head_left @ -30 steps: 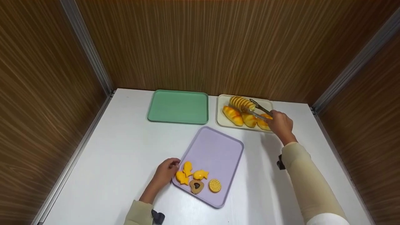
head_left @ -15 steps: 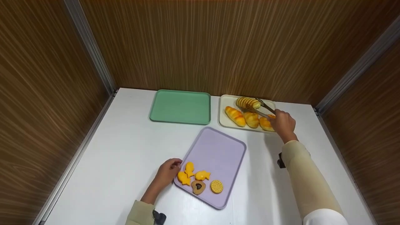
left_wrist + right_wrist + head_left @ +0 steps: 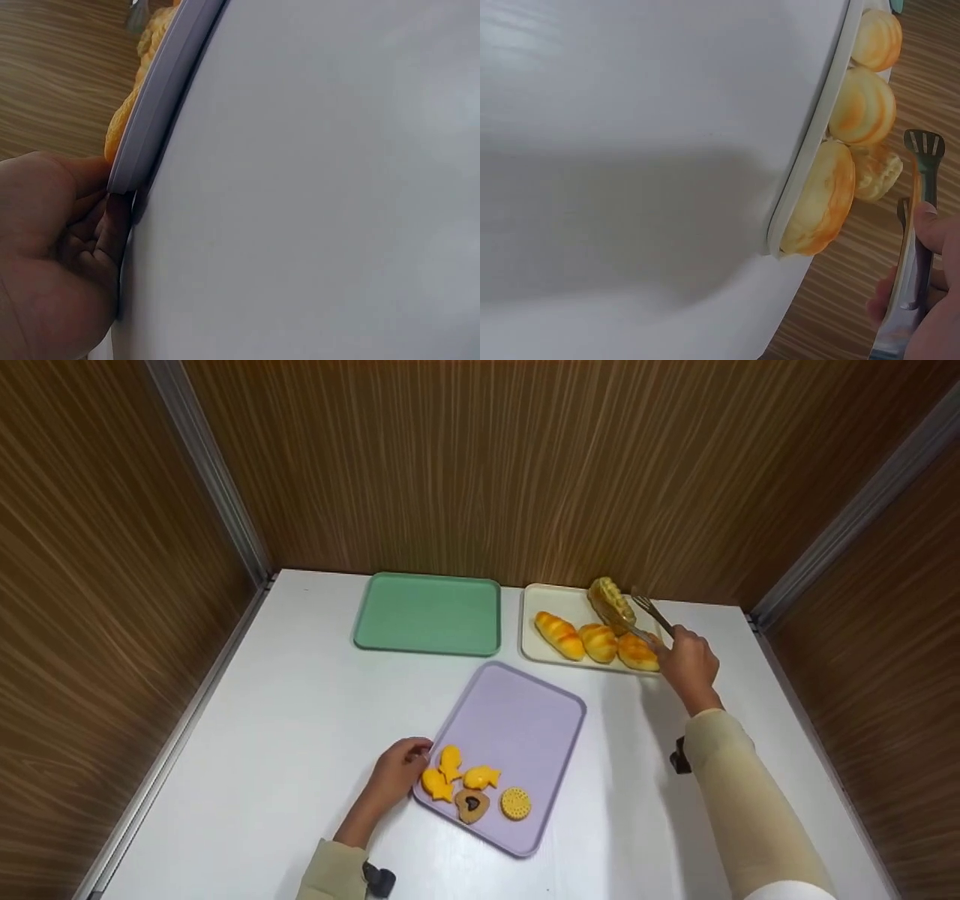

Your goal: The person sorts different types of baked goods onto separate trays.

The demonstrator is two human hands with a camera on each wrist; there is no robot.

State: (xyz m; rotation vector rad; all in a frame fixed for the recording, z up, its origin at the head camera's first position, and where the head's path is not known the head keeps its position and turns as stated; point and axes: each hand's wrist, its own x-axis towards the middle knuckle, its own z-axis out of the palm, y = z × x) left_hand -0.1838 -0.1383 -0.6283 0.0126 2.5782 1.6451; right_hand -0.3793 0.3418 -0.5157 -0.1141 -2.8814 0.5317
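Observation:
My left hand [image 3: 399, 774] pinches the lower left rim of the lilac tray [image 3: 517, 712]; the left wrist view shows the thumb and fingers at the rim [image 3: 142, 135]. Fish-shaped biscuits [image 3: 480, 778], a heart-shaped biscuit [image 3: 472, 805] and a round biscuit [image 3: 515, 804] lie at that tray's near end. In my right hand [image 3: 688, 661] I grip metal tongs [image 3: 657, 617], their arms spread apart. One tip is beside the lower end of a striped bread roll [image 3: 609, 598], which leans at the back of the cream tray [image 3: 540, 600]; the other tip stands clear of it.
A long bread roll [image 3: 559, 634] and two rounder rolls, one a small roll [image 3: 598, 642] and one a wider roll [image 3: 637, 651], line the cream tray's front. A green tray [image 3: 427, 615] lies to its left. Wooden panels [image 3: 480, 472] enclose the white table [image 3: 300, 720].
The striped roll has shifted right and turned from lying crosswise to a steep slant. The tongs have moved right with my right hand and spread wider. My left hand stays on the lilac tray.

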